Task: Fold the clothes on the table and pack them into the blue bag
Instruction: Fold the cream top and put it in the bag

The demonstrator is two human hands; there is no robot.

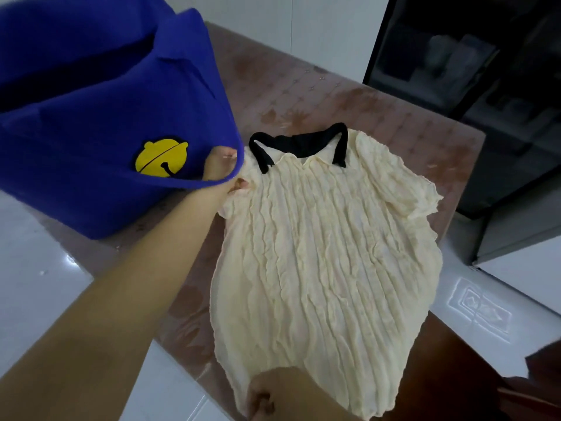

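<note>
The cream pleated blouse point(318, 238) lies flat and face up on the table point(303, 86), with its black collar point(265, 147) at the far end and the hem toward you. It is not folded yet.

Your right hand point(264, 399) is at the near hem, fingers curled on the cloth there. Your left hand point(223, 171) reaches to the left shoulder of the blouse, just where the rim of the blue felt bag point(91, 117) crosses over it.

For this step, I think you should first pull the blouse a little away from the bag, so that the shoulder is free. Then smooth the pleats along their length, not across, and bring each side toward the middle before you fold the hem up to the collar. The cloth looks thin and springy, so press every fold or it may open again.

The bag rim covers part of the left hand, so I cannot tell if it pinches the blouse, the bag, or nothing. The right hand is cut by the lower edge of the view. The inside of the bag is dark, and the left sleeve is hardly visible.
</note>
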